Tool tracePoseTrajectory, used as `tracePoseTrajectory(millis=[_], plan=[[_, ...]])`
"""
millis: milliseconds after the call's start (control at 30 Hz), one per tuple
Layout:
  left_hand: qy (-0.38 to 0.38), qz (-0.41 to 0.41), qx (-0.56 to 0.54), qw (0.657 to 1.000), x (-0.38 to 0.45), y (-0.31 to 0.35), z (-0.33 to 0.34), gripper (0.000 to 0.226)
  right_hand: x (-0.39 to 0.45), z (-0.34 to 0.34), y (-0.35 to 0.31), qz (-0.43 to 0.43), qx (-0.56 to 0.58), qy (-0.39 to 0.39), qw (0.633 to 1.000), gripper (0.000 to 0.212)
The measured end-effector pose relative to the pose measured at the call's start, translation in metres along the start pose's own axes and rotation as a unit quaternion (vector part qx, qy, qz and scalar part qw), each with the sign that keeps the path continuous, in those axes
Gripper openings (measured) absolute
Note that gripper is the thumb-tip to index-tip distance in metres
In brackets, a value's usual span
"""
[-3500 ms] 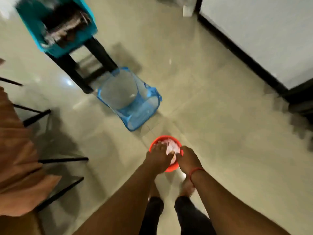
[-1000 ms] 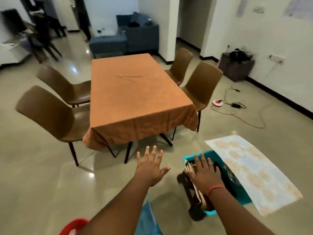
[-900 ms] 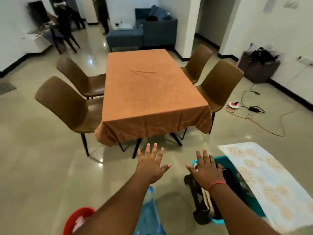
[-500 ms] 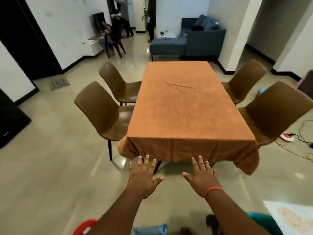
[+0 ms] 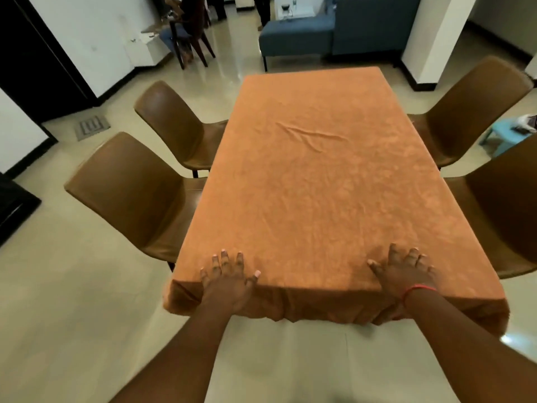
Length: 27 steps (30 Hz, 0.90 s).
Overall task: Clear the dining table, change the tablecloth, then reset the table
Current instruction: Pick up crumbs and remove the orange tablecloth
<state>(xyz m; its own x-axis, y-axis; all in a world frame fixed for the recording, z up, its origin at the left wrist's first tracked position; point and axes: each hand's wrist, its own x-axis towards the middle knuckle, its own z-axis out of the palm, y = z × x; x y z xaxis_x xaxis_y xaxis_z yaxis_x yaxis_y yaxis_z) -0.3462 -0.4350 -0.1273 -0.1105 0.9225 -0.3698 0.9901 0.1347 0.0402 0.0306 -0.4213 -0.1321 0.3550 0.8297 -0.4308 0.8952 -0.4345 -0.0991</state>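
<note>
Two hands had reached the cloth by this moment: half a second before, you held them spread in the air short of the near edge, and here they lay flat on it. Your left hand (image 5: pixel 228 282) rested on the rust-orange fabric tablecloth (image 5: pixel 313 181) near its left front corner, fingers (image 5: pixel 223 261) straight and slightly spread, thumb out to the side. Your right hand (image 5: pixel 404 271), with a thin red band at the wrist, lay near the right front corner in the same way, fingers (image 5: pixel 411 255) spread and pressed down, pinching nothing.

The tablecloth covered the whole rectangular dining table (image 5: pixel 319 301), with a small ridge of wrinkles past the middle and its hem hanging bunched over the near edge. Nothing stood on it, so clearing looked finished. Four brown moulded chairs (image 5: pixel 139 196) stood tucked along the two long sides.

You had also turned away from the teal bin and the patterned cloth, which had been beside you a second earlier and were no longer in view. I judged that you were about to gather or pull this cloth off, the change step only beginning.
</note>
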Motion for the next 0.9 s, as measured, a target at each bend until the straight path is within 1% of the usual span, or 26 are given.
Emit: tracePoseTrajectory(millis=[100,167,233,333,367,400,433,467,500,533,567,600,633,667,700,733,767,833,867,900], plan=[[-0.043,-0.052,-0.045,0.997,0.023,0.009,0.009,0.078,0.020,0.006,0.000,0.021,0.035,-0.019,0.999,0.093],[-0.058,-0.077,-0.065,0.993,0.031,0.021,0.015,0.079,0.023,0.014,-0.008,0.021,0.043,-0.003,0.999,0.091],[-0.056,-0.092,-0.085,0.990,0.033,0.040,0.013,0.082,0.019,0.020,-0.022,0.012,0.073,0.018,0.997,0.087],[-0.062,-0.066,-0.145,0.985,0.043,0.071,0.017,0.086,0.011,0.020,-0.053,-0.039,0.124,0.025,0.991,0.076],[-0.064,-0.046,-0.177,0.981,0.042,0.082,0.014,0.090,0.011,0.022,-0.065,-0.068,0.143,0.023,0.987,0.072],[-0.066,-0.025,-0.227,0.971,0.037,0.093,0.007,0.088,0.008,0.025,-0.077,-0.098,0.164,0.015,0.981,0.070],[-0.082,-0.020,-0.311,0.947,0.031,0.105,0.000,0.077,0.005,0.028,-0.090,-0.122,0.199,0.000,0.972,0.069],[-0.110,-0.030,-0.412,0.904,0.023,0.119,-0.008,0.062,-0.005,0.028,-0.103,-0.145,0.222,-0.016,0.964,0.065],[-0.146,-0.052,-0.502,0.851,0.016,0.132,-0.014,0.051,-0.013,0.030,-0.115,-0.147,0.263,-0.033,0.953,0.057],[-0.171,-0.075,-0.586,0.788,0.012,0.143,-0.016,0.045,-0.023,0.031,-0.124,-0.151,0.297,-0.032,0.942,0.042],[-0.175,-0.094,-0.635,0.746,0.007,0.148,-0.019,0.044,-0.035,0.031,-0.132,-0.139,0.330,-0.028,0.933,0.032],[-0.163,-0.111,-0.673,0.713,0.005,0.149,-0.019,0.045,-0.049,0.029,-0.137,-0.151,0.324,-0.012,0.934,0.028],[-0.147,-0.116,-0.692,0.697,0.004,0.146,-0.016,0.050,-0.061,0.030,-0.140,-0.166,0.338,-0.013,0.926,0.026],[-0.129,-0.112,-0.705,0.688,0.006,0.141,-0.012,0.048,-0.072,0.032,-0.140,-0.175,0.356,-0.022,0.918,0.031],[-0.106,-0.112,-0.708,0.689,0.005,0.134,-0.009,0.037,-0.081,0.036,-0.138,-0.186,0.394,-0.039,0.899,0.042],[-0.082,-0.116,-0.710,0.690,0.002,0.128,-0.008,0.024,-0.095,0.037,-0.137,-0.202,0.395,-0.036,0.895,0.047],[-0.059,-0.127,-0.707,0.694,-0.002,0.122,-0.007,0.014,-0.105,0.038,-0.138,-0.210,0.393,-0.031,0.895,0.048],[-0.005,-0.135,-0.696,0.706,-0.018,0.115,-0.019,0.009,-0.128,0.040,-0.140,-0.233,0.398,-0.020,0.887,0.048],[0.009,-0.127,-0.695,0.707,-0.024,0.112,-0.025,0.010,-0.141,0.040,-0.138,-0.238,0.423,-0.018,0.874,0.047],[0.013,-0.107,-0.697,0.709,-0.037,0.109,-0.038,0.012,-0.156,0.039,-0.135,-0.217,0.471,-0.019,0.855,0.047]])
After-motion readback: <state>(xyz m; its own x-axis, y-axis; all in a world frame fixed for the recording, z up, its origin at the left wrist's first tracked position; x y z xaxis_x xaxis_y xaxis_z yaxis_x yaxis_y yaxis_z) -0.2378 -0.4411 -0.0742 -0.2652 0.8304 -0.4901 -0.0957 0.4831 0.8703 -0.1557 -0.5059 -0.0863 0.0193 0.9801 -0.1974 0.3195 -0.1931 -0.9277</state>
